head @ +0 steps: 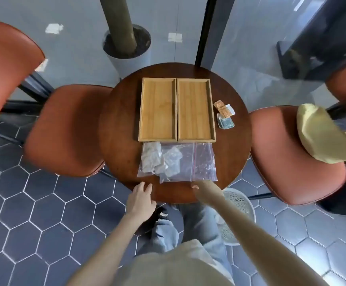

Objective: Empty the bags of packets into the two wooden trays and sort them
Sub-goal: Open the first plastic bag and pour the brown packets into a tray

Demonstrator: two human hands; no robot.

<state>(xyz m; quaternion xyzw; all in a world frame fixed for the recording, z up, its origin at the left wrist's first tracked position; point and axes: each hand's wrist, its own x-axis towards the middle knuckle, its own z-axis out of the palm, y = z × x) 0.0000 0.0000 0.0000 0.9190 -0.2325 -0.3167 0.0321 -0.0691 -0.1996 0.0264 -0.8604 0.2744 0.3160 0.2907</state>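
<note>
- The left hand [141, 200] hovered over the near edge of the round dark-brown wooden tabletop [118, 129], fingers loosely spread and holding nothing.
- The right hand [199, 187] reached to the near edge of the clear plastic zip bags; its fingers were mostly hidden behind the forearm, so whether it pinched a bag could not be told.
- Two clear plastic zip bags [188, 162] lay flat and overlapping on the near half of the tabletop, just before the trays; the one on the right showed a thin red seal line running front to back.
- Crumpled white packets [153, 157] filled the left part of the bags; the right part looked see-through and nearly flat.
- Two shallow rectangular light-wood trays [157, 109] sat side by side, long edges touching, at the middle and far side of the tabletop, both bare inside.
- A small heap of orange, white and blue-grey packets [224, 116] lay just right of the right tray.
- Bare tabletop remained to the left of the trays and along the near rim.
- Rust-red padded chairs [64, 131] stood close on both sides, the right one carrying a pale yellow cushion [321, 133].
</note>
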